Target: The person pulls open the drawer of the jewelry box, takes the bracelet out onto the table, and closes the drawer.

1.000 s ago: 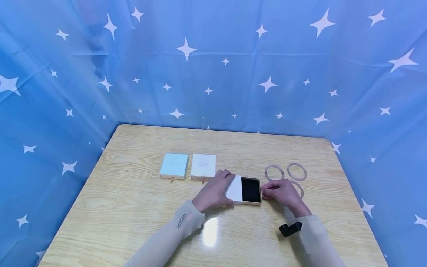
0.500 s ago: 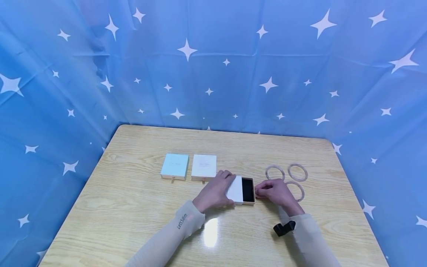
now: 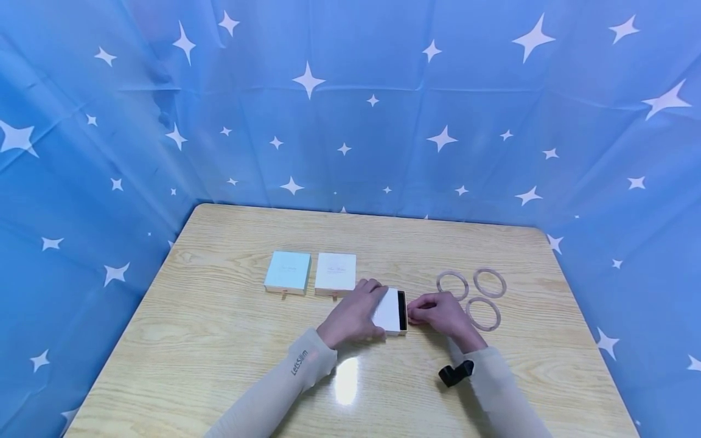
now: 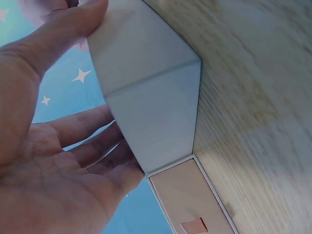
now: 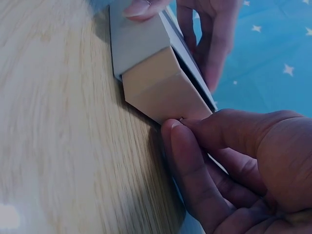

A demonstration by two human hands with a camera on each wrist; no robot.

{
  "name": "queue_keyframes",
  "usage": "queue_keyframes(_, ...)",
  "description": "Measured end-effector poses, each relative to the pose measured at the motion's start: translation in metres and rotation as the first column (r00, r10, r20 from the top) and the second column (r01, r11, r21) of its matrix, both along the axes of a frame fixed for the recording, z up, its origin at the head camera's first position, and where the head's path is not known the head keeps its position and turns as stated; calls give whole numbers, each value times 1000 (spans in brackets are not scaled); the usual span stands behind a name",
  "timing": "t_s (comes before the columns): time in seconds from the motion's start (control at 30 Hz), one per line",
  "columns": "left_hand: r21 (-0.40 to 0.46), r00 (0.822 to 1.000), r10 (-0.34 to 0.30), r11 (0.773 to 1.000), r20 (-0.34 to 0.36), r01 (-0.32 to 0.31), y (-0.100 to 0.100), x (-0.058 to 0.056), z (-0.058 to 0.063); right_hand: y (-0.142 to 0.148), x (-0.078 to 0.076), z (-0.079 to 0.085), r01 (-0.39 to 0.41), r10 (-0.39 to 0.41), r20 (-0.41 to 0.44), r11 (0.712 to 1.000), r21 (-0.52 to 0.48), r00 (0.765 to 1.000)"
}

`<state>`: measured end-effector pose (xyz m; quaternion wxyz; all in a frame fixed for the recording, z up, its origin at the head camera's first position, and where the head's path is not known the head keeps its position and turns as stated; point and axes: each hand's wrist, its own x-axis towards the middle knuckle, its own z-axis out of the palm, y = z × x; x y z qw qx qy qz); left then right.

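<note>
In the head view my left hand [image 3: 355, 311] grips the sleeve of a white drawer box [image 3: 386, 311], thumb on the near side and fingers over the far side. A narrow strip of the box's black-lined drawer [image 3: 402, 311] shows at the right end. There my right hand [image 3: 438, 313] has thumb and forefinger pinched together against the drawer front; the right wrist view shows the peach drawer [image 5: 151, 90] partly out of the sleeve [image 5: 139, 41]. What the fingertips pinch, perhaps a pull tab, is mostly hidden. Three pale pinkish bangles [image 3: 484, 329] lie beside the right hand.
A light blue box [image 3: 287, 271] and another white box [image 3: 335, 271] stand behind the left hand, with small tabs at their fronts. The wooden table [image 3: 230, 340] meets a blue star-patterned curtain [image 3: 350, 115] at the back and sides.
The drawer has slid left into the sleeve, leaving much less of its black lining visible. My right hand has moved left with it, uncovering the nearest bangle. My left hand stays put.
</note>
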<state>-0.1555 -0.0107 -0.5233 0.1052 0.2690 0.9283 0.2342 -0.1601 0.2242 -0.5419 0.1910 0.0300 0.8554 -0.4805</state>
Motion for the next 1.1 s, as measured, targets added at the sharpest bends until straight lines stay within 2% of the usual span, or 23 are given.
queue_keyframes(0.3, 16, 1000, -1, 1000, -13, 1, 1, -1, 0, -10, -2, -3, -14, 14, -20, 1000, -26, 1000)
queue_keyframes(0.53, 14, 1000, -5, 1000, -23, 6, 1, -1, -2, -14, -2, -4, -3, 7, 24, 990, -139, 1000)
queue_keyframes(0.67, 14, 1000, -4, 1000, -28, 4, 0, -1, -4, -15, -2, -5, -2, 7, 32, 987, -158, 999)
queue_keyframes(0.93, 28, 999, 1, 1000, -35, 0, -1, 2, -3, -12, -2, 0, -51, 51, -1, 994, -101, 999)
queue_keyframes(1.1, 1, 999, 19, 1000, -49, -19, -2, 3, -7, -9, -5, 7, -86, 82, -54, 994, -62, 995)
